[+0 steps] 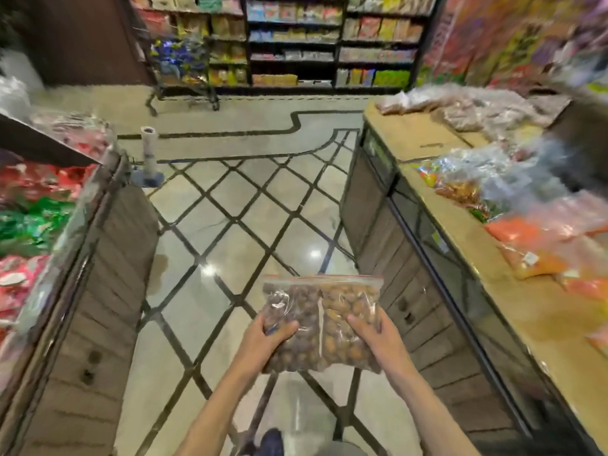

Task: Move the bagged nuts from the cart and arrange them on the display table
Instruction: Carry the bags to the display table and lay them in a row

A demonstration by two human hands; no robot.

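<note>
I hold two clear zip bags of nuts side by side in front of me, above the aisle floor. My left hand (273, 335) grips the bag of dark brown nuts (294, 311). My right hand (373, 337) grips the bag of lighter tan nuts (348, 307). The display table (526, 311) runs along my right, with a tan top, and bags of nuts (460, 106) lie at its far end. A shopping cart (184, 70) with blue items stands far ahead on the left, near the shelves.
Orange and multicoloured snack bags (539, 232) cover the near part of the table. A second counter (75, 258) with red and green packets lines my left. A small stand with a roll (149, 156) sits on the tiled floor ahead. Stocked shelves (296, 37) fill the back wall.
</note>
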